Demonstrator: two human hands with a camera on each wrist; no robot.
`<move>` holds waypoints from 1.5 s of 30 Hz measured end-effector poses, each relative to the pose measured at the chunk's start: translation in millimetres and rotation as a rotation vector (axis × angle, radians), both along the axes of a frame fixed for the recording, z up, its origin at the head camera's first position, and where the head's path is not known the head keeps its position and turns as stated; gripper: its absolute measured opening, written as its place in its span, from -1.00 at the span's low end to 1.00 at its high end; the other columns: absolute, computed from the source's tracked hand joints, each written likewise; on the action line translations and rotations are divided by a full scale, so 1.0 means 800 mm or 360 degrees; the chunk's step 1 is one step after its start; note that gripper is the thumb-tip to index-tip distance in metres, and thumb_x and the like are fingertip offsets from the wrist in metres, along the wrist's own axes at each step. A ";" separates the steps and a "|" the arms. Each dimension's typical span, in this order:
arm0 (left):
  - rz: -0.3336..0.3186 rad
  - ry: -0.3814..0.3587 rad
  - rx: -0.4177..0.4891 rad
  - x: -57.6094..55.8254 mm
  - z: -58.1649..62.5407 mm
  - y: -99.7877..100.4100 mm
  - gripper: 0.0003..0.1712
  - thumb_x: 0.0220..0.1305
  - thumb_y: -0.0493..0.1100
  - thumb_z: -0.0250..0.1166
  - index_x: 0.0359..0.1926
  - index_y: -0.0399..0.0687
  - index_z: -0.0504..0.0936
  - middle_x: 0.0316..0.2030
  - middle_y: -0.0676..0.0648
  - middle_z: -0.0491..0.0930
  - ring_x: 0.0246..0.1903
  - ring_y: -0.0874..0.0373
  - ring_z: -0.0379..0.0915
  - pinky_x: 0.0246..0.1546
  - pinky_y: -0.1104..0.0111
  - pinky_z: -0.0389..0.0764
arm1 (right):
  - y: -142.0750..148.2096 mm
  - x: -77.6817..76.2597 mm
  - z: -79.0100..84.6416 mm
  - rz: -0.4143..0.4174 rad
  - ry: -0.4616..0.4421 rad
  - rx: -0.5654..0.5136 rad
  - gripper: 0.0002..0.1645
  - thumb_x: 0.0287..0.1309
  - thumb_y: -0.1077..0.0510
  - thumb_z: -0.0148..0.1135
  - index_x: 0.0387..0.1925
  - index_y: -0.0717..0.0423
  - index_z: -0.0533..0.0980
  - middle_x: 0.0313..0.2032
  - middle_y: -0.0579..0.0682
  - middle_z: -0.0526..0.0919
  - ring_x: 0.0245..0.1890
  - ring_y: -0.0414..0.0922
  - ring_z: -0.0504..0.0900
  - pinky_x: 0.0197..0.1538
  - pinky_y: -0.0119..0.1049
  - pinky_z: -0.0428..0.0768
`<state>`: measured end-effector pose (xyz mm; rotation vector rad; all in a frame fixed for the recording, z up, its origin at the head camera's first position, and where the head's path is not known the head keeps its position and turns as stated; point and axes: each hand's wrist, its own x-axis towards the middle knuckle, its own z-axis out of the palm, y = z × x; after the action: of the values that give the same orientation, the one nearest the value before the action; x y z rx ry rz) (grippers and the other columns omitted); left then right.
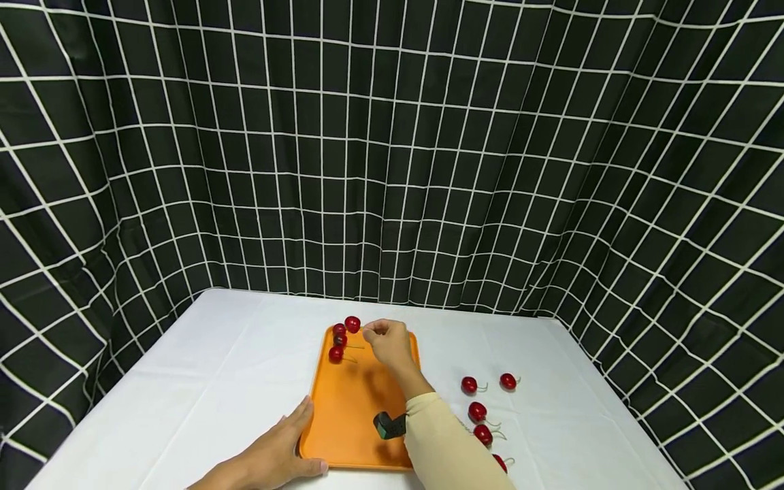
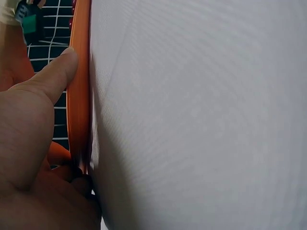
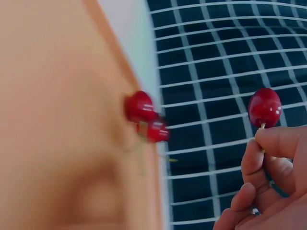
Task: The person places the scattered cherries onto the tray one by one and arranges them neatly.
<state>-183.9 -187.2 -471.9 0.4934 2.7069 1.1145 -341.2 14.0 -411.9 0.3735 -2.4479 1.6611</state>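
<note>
At the near left corner of the orange tray point(image 1: 349, 439), my left hand point(image 1: 275, 446) lies spread, fingers straight along the left side and thumb against the near edge. It isn't clenched; it presses on two sides of the corner, I'd judge to brace the tray against sliding.

Over the tray's right side comes my right sleeve point(image 1: 453, 446), with a dark wrist device point(image 1: 390, 426) above the tray's near half. Right of the tray, five loose cherries point(image 1: 483, 434) lie on the white cloth point(image 1: 184, 388), the nearest partly hidden by the sleeve. Their stems mostly point away from the tray.

Farther on, three cherries point(image 1: 336, 354) sit close together in the tray's far left corner, stems trailing toward its middle where I can make them out. Grouped like that, they leave most of the tray floor bare.

At the tray's far edge, my right hand point(image 1: 390, 344) pinches one more cherry point(image 3: 265, 108) by its stem, thumb against finger. Gripping the stem alone probably spares the fruit any squeezing and leaves it hanging clear of my fingertips. Whether it touches its neighbours, I can't tell.

Beyond the tray and cloth stands a dark curtain point(image 1: 367, 170) with white gridlines.
</note>
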 end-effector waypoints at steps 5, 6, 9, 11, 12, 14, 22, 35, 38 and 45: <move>0.0005 0.0005 0.0013 -0.001 -0.001 0.000 0.30 0.03 0.32 0.37 0.41 -0.51 -0.04 0.43 -0.43 -0.22 0.35 -0.44 -0.19 0.22 -0.31 -0.13 | -0.021 -0.003 -0.023 0.0091 -0.0120 0.0149 -0.87 0.18 0.26 0.29 -0.49 0.15 0.61 -0.56 -0.10 0.56 -0.57 -0.20 0.43 -0.52 -0.39 0.42; 0.0000 0.0006 0.0024 -0.001 -0.002 0.000 0.30 0.03 0.31 0.38 0.41 -0.52 -0.04 0.43 -0.44 -0.22 0.34 -0.45 -0.18 0.22 -0.32 -0.13 | -0.024 -0.003 -0.027 0.0096 -0.0135 0.0180 -0.87 0.17 0.27 0.30 -0.49 0.15 0.61 -0.56 -0.10 0.56 -0.58 -0.20 0.42 -0.53 -0.39 0.41; -0.0023 0.0005 0.0056 -0.003 -0.004 0.001 0.28 0.05 0.28 0.39 0.40 -0.55 -0.04 0.43 -0.46 -0.21 0.34 -0.47 -0.17 0.21 -0.33 -0.13 | -0.027 -0.003 -0.037 0.0073 -0.0178 0.0286 -0.87 0.15 0.27 0.33 -0.50 0.14 0.61 -0.54 -0.10 0.55 -0.56 -0.19 0.42 -0.51 -0.39 0.43; -0.0025 -0.0002 0.0065 -0.004 -0.005 0.001 0.28 0.04 0.26 0.41 0.40 -0.55 -0.04 0.43 -0.46 -0.21 0.33 -0.49 -0.17 0.20 -0.33 -0.13 | -0.028 -0.004 -0.042 0.0056 -0.0204 0.0353 -0.87 0.13 0.26 0.36 -0.51 0.13 0.62 -0.52 -0.11 0.56 -0.53 -0.19 0.43 -0.50 -0.39 0.44; -0.0023 -0.0006 0.0071 -0.005 -0.006 0.002 0.28 0.04 0.25 0.42 0.39 -0.55 -0.04 0.42 -0.46 -0.21 0.32 -0.50 -0.16 0.20 -0.34 -0.13 | -0.027 -0.004 -0.045 0.0051 -0.0209 0.0380 -0.87 0.12 0.26 0.37 -0.52 0.13 0.62 -0.52 -0.11 0.56 -0.53 -0.19 0.43 -0.50 -0.39 0.44; -0.0019 -0.0013 0.0084 -0.005 -0.005 0.001 0.27 0.04 0.23 0.43 0.39 -0.57 -0.04 0.42 -0.47 -0.21 0.32 -0.51 -0.17 0.18 -0.36 -0.13 | -0.027 -0.006 -0.051 0.0048 -0.0208 0.0437 -0.86 0.10 0.25 0.39 -0.54 0.11 0.63 -0.52 -0.13 0.57 -0.54 -0.19 0.45 -0.52 -0.40 0.45; 0.0007 -0.0049 0.0087 -0.005 -0.005 0.001 0.26 0.04 0.20 0.46 0.38 -0.58 -0.02 0.41 -0.48 -0.18 0.30 -0.53 -0.16 0.17 -0.37 -0.08 | -0.024 -0.005 -0.069 0.0060 -0.0131 0.0586 -0.79 0.06 0.26 0.39 -0.64 0.03 0.62 -0.56 -0.19 0.55 -0.53 -0.22 0.41 -0.50 -0.43 0.40; -0.0007 -0.0074 0.0122 -0.007 -0.006 0.001 0.27 0.05 0.20 0.45 0.38 -0.59 -0.04 0.41 -0.50 -0.19 0.34 -0.45 -0.18 0.21 -0.33 -0.15 | -0.029 0.000 -0.071 0.0058 -0.0125 0.0595 -0.86 0.01 0.25 0.45 -0.59 0.06 0.66 -0.59 -0.19 0.54 -0.52 -0.22 0.43 -0.48 -0.43 0.44; -0.0022 -0.0061 0.0124 -0.007 -0.007 0.002 0.26 0.06 0.20 0.45 0.37 -0.60 -0.04 0.40 -0.51 -0.19 0.34 -0.46 -0.17 0.20 -0.33 -0.15 | -0.028 0.000 -0.071 0.0061 -0.0130 0.0583 -0.87 0.00 0.24 0.47 -0.57 0.08 0.66 -0.58 -0.19 0.54 -0.53 -0.21 0.44 -0.48 -0.42 0.46; 0.0010 -0.0083 0.0091 -0.008 -0.005 0.003 0.28 0.03 0.24 0.44 0.40 -0.55 -0.03 0.43 -0.45 -0.21 0.35 -0.44 -0.18 0.21 -0.33 -0.15 | -0.025 0.000 -0.069 0.0069 -0.0100 0.0587 -0.86 -0.01 0.22 0.47 -0.58 0.03 0.65 -0.55 -0.22 0.55 -0.49 -0.22 0.44 -0.43 -0.41 0.49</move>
<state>-190.1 -184.7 -475.7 0.4581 2.6404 1.1926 -341.4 -6.1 -466.7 0.4275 -2.8126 1.2463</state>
